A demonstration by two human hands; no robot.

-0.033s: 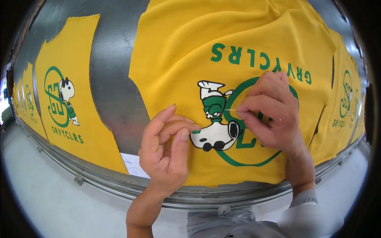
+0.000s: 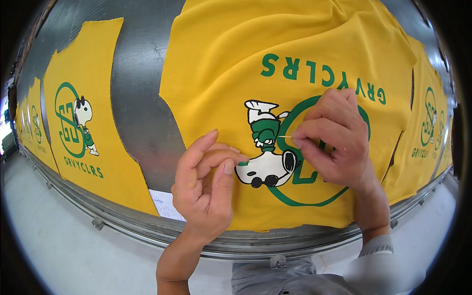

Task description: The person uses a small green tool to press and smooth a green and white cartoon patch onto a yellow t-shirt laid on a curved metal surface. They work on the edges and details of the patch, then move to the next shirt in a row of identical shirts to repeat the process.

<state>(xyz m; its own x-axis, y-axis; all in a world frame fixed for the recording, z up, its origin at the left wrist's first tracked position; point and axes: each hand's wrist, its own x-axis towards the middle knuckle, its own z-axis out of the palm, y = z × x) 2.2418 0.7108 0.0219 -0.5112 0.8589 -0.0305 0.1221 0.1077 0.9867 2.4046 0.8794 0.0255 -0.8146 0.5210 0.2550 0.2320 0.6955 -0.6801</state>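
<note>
A yellow fabric panel (image 2: 216,64) lies spread in front of me, its print upside down from where I stand. The print is a white cartoon dog (image 2: 265,164) with dark glasses and a green top, beside a green ring emblem (image 2: 295,200) and green lettering. Between thumb and forefinger, my right hand (image 2: 337,140) pinches a thin pale stick (image 2: 286,136), like a toothpick. Its tip is at the edge of the dog's green top. My left hand (image 2: 204,184) hovers left of the dog's head, thumb and fingers apart, with green colour on one fingertip.
Another yellow panel (image 2: 93,54) with the same print, upright, lies to the left on the dark table (image 2: 140,93); more panels run along both sides. A white paper slip (image 2: 164,204) with handwriting sits by my left wrist. A metal rail (image 2: 236,248) edges the table.
</note>
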